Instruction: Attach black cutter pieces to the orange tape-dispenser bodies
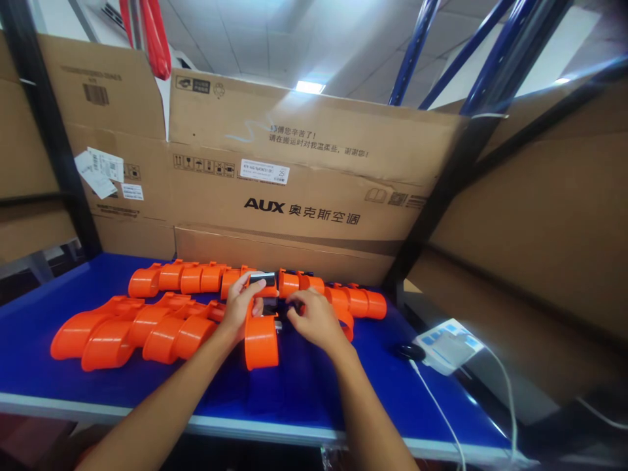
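My left hand (240, 307) is closed round an orange plastic part (261, 343) with a wide, round cup-like end hanging below the fingers. By my thumb is a black piece with white marking (262, 279). A small silver stub (278, 326) juts from the part's right side. Just to the right, my right hand (316, 316) has its thumb and fingers drawn together at a small dark thing (295, 305), which is too hidden to name. Rows of similar orange plastic parts (105, 340) lie to the left, and more orange parts (357, 302) stand behind and to the right.
The blue tabletop (304, 392) has a pale front edge. Cardboard sheets (314, 157) wall off the back, between dark posts (432, 190). At the right lie a white box-shaped item (449, 345), a black rounded object (412, 352) and a white cable (439, 409).
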A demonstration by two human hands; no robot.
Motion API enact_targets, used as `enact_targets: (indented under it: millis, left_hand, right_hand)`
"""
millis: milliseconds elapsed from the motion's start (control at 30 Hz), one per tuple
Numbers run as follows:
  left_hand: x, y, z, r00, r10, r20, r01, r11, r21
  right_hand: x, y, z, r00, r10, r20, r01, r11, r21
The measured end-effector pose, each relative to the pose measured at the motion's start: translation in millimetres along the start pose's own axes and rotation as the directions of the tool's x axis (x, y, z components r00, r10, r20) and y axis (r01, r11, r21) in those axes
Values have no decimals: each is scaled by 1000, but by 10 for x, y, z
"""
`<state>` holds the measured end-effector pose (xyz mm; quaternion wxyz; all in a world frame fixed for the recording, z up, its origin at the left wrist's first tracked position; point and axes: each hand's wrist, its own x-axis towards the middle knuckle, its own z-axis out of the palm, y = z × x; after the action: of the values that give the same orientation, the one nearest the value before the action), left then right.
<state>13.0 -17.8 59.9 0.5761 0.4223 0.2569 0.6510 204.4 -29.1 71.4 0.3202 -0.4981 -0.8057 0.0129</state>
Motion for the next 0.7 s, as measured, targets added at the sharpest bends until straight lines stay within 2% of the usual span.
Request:
enact_targets:
  millis: [67, 167, 700]
  left_hand:
    - [-1, -7, 2, 1000, -3, 0, 3, 1000, 7]
    - [-8, -16, 7, 1000, -6, -3, 6, 1000, 9]
    - [-3, -31, 14, 1000, -2, -5, 2, 999, 36]
  right_hand:
    - [-18, -14, 3, 998, -17, 68, 19, 999, -34]
    - [-27, -10, 19, 993, -33, 112, 39, 997, -59]
    - [-40, 47, 24, 998, -54, 46, 54, 998, -9]
